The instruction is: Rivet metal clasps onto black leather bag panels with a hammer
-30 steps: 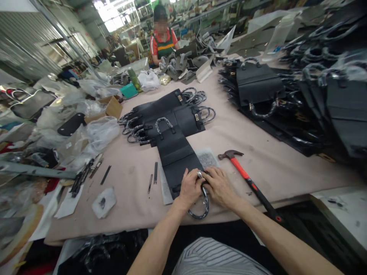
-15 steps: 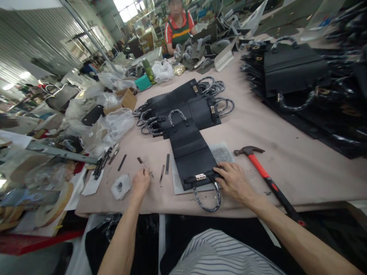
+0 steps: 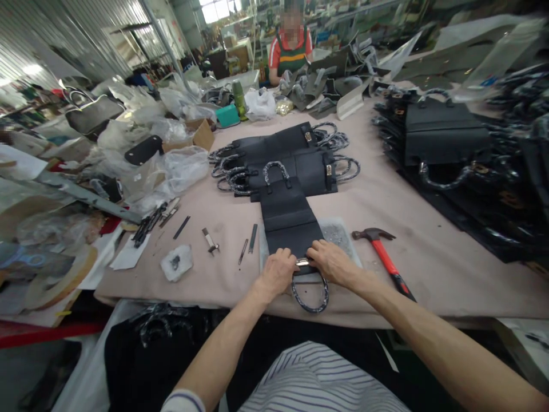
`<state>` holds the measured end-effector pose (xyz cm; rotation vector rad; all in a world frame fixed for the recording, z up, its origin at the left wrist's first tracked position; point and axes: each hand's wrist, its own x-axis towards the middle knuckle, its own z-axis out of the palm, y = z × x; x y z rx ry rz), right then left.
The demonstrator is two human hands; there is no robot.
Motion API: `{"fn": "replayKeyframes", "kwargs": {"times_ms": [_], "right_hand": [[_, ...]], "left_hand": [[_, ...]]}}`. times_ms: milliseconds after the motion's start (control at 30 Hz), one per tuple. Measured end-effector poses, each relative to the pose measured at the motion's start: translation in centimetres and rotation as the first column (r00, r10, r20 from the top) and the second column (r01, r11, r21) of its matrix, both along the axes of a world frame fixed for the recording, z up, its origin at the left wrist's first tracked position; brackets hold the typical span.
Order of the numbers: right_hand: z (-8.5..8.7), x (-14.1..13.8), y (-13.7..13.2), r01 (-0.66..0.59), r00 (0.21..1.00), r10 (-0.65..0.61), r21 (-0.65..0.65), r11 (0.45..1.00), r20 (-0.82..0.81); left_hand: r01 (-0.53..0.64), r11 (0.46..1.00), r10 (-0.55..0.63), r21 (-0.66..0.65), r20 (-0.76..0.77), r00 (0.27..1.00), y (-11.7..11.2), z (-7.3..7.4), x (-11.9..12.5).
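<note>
A black handbag panel [image 3: 289, 214] lies flat, its near end over a pale slab [image 3: 338, 232]. At that end are a shiny metal clasp [image 3: 302, 262] and a plastic-wrapped loop handle [image 3: 310, 309]. My left hand [image 3: 279, 270] grips the panel's near edge just left of the clasp, fingers curled. Right of the clasp, my right hand [image 3: 331, 260] pinches the same edge. Both hands partly cover the strip around the clasp. To the left lies what looks like a small caliper [image 3: 209, 240], apart from my left hand.
A red-handled hammer [image 3: 385, 257] lies at right. Thin tools [image 3: 253, 238] and a whitish lump [image 3: 176, 262] are on the left. Stacked black bag panels [image 3: 295, 166] lie beyond, with more bags [image 3: 446, 134] far right. A person [image 3: 290, 48] is across the table.
My left hand has left the caliper on the table and moved right onto the panel's edge. My right hand has shifted closer to the clasp. The camera view has turned slightly.
</note>
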<state>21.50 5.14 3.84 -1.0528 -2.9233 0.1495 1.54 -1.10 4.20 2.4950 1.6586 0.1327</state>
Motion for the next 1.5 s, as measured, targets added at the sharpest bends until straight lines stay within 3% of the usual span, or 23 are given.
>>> {"fn": "replayKeyframes", "kwargs": {"times_ms": [133,333,467,633,800,1033,1167,1267,1333,1400,1500], "right_hand": [[0.6,0.2,0.2,-0.123,0.991,0.121,0.026,0.992,0.056],[1.3,-0.4,-0.3,-0.225,0.969,0.219,0.037,0.974,0.117],[1.5,-0.3,0.4,-0.270,0.955,0.267,0.008,0.963,0.126],[1.6,2.2,1.7,-0.335,0.940,0.339,-0.077,0.939,0.033],[0.3,4.7,1.4,-0.435,0.895,0.416,-0.106,0.894,-0.162],[-3.1,6.1,-1.3,-0.322,0.860,0.320,0.064,0.945,-0.397],[-4.7,5.8,-2.2,-0.155,0.793,0.074,-0.083,0.984,-0.605],[-5.1,4.8,-2.0,-0.044,0.685,-0.153,-0.250,0.967,-0.713],[-5.0,3.8,-1.9,0.032,0.630,-0.252,-0.300,0.954,-0.734],[-4.9,2.9,-1.9,0.102,0.606,-0.282,-0.278,0.955,-0.744],[-4.9,1.9,-2.2,0.151,0.609,-0.263,-0.216,0.965,-0.748]], "left_hand": [[0.113,0.993,-0.114,-0.019,-0.028,0.993,0.0,0.0,-1.1],[0.110,0.994,-0.111,0.019,0.084,0.990,-1.5,-0.3,-2.7],[0.096,0.993,-0.108,0.073,0.182,0.977,-2.1,-1.3,-3.6],[0.205,0.958,-0.259,0.202,0.290,0.921,-2.0,-3.1,-5.3],[0.270,0.906,-0.367,0.326,0.286,0.885,-2.0,-3.9,-5.9],[0.159,0.880,-0.336,0.447,0.351,0.874,-3.4,-4.8,-5.0],[-0.021,0.935,-0.191,0.354,0.554,0.810,-4.0,-4.9,-4.6],[-0.277,0.934,0.074,0.225,0.637,0.767,-3.4,-4.1,-6.0],[-0.494,0.858,0.332,0.140,0.582,0.742,-2.4,-3.1,-7.8],[-0.668,0.743,0.586,0.041,0.443,0.679,-1.2,-2.1,-9.9],[-0.778,0.616,0.784,-0.120,0.182,0.593,0.9,-0.8,-12.1]]}}
